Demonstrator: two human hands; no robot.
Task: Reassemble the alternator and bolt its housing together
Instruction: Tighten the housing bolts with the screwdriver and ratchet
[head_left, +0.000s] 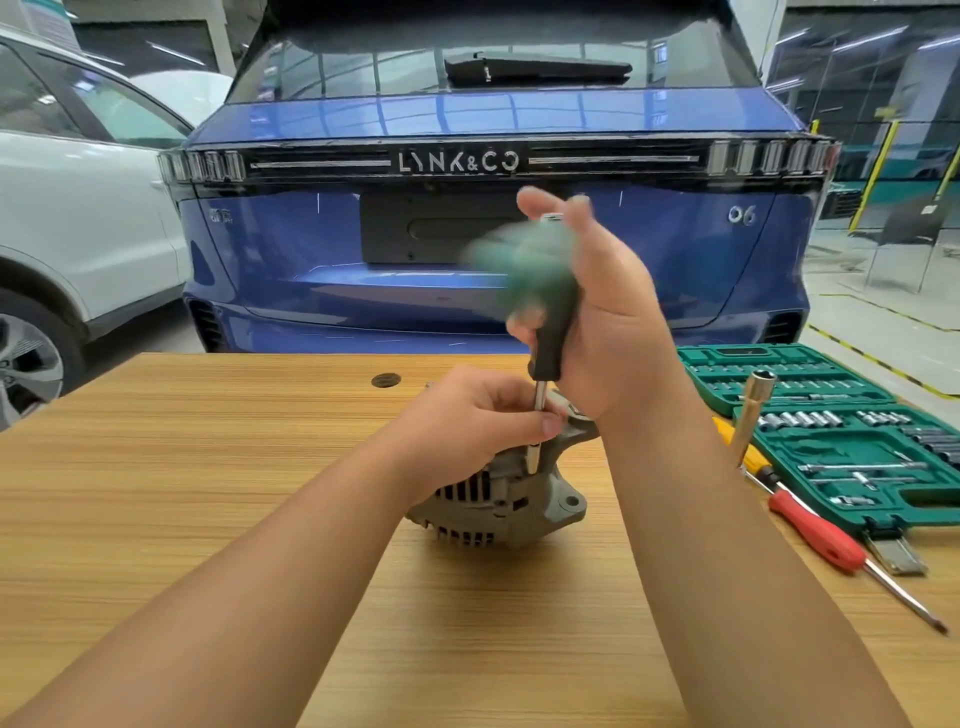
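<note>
The alternator (511, 499) sits mid-table (208, 493), socket case (852, 441) and screwdriver (815, 535) to its right, car (493, 234) behind.

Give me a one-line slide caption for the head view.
Right hand spins a green-handled driver into the alternator while the left hand steadies its shaft; socket set alongside.

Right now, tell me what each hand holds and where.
Right hand: nut driver by its green-black handle. Left hand: pinches the driver's metal shaft above the alternator.

Head-worn view, forward-down, close over table (208, 519)
</note>
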